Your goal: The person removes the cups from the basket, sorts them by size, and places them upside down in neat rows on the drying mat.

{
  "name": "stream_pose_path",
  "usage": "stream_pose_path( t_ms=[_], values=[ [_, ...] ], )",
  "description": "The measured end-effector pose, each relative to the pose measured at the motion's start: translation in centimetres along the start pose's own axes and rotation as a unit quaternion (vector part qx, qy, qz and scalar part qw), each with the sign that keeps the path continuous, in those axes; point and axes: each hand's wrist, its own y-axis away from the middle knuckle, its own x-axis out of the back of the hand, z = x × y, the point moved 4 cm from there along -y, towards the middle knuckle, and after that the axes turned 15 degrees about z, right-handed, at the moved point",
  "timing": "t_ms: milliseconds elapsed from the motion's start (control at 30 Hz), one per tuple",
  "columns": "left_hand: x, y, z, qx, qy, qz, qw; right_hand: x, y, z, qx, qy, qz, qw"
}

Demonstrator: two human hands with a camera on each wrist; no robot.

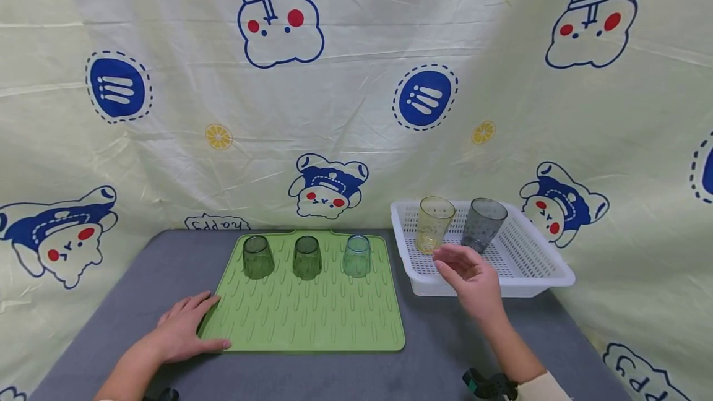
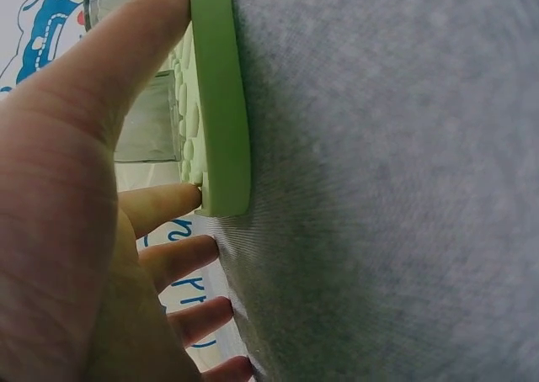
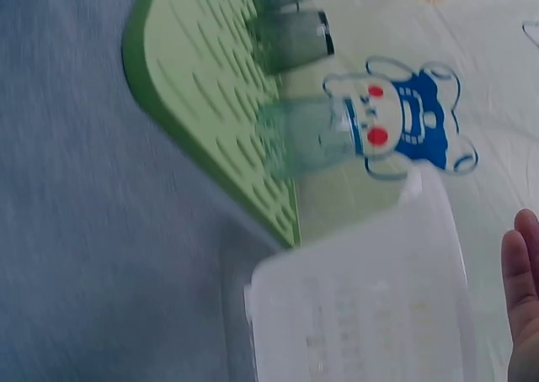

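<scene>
My left hand (image 1: 181, 330) rests at the left edge of the green mat (image 1: 312, 327), thumb on its front corner and fingers spread; the left wrist view shows the thumb on the mat's rim (image 2: 223, 104). Along the back of the mat stand two dark green glasses (image 1: 258, 258) (image 1: 307, 258) and a bluish-green glass (image 1: 357, 257). My right hand (image 1: 473, 280), fingers loosely bent and holding nothing, is over the front of the white basket (image 1: 535, 282), close to a yellow glass (image 1: 433, 228). A grey glass (image 1: 483, 224) stands beside that one in the basket.
A grey cloth (image 1: 312, 379) covers the table. Behind it hangs a pale printed curtain (image 1: 356, 110) with bears and orange slices. The basket stands just right of the mat, near the back edge.
</scene>
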Motion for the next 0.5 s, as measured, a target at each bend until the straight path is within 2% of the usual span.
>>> stream_pose_path(
  t_ms=[133,267,500],
  values=[
    [0.2,0.0,0.1,-0.003,-0.001,0.006,1.0,1.3,-1.1,0.6,-0.016,0.022,0.036,0.999],
    [0.1,-0.1,0.0,-0.002,0.0,0.005,1.0,2.4,-2.3,0.9,-0.013,0.042,0.067,0.9968],
    [-0.1,-0.2,-0.3,0.001,0.008,-0.009,0.9999,3.9,-3.9,1.3,-0.033,0.08,0.088,0.9923]
  ],
)
